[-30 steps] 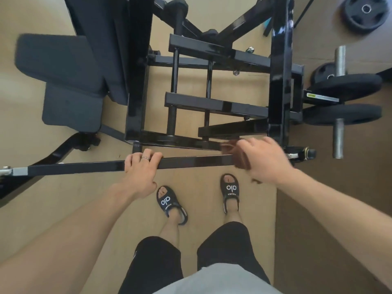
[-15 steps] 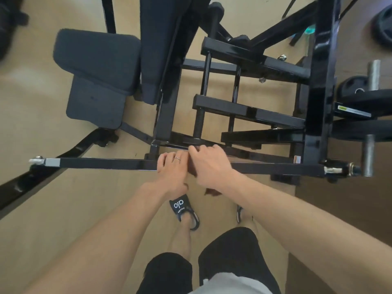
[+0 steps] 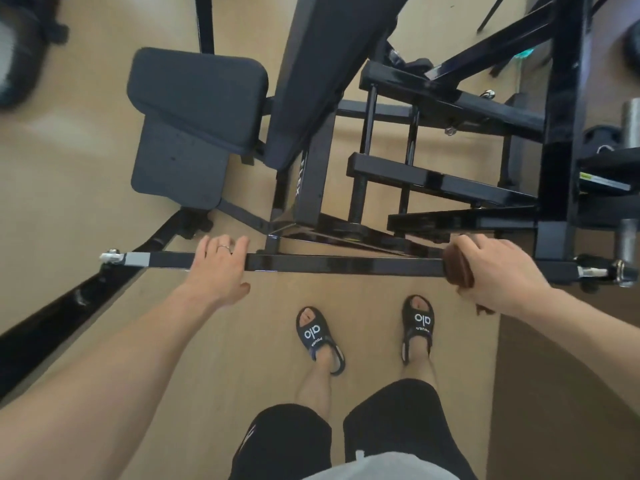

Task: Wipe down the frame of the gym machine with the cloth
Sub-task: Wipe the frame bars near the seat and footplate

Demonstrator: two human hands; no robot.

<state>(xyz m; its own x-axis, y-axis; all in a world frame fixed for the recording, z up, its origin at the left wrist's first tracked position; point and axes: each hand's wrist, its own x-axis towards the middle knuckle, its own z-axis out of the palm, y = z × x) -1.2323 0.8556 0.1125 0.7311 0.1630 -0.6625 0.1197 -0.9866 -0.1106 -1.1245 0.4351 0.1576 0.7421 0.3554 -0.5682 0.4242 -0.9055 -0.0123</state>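
Head view has you looking straight down over the black horizontal bar [image 3: 343, 264] at the near edge of the gym machine frame [image 3: 559, 140], sandals planted on the floor below it. Your right hand [image 3: 491, 271] is wrapped around a brown cloth [image 3: 458, 270], which is folded over the bar near its right end, just beside the upright post. Your left hand [image 3: 219, 268] rests on the bar toward the left end, fingers fairly straight and draped over the top, thumb hanging below, holding nothing. Stuff that could bite you from here: the cloth looks bunched into a narrow wad, so I'd guess it only touches a strip of the bar and the underside gets missed. That right end also has a bracket and a bolt end [image 3: 620, 271] poking out, so a fast swipe that way could snag the cloth or bang your knuckles. And the patch under your left palm won't get wiped unless you move it. Both arms are reaching forward and down, elbows fairly extended, wrists level with the bar.
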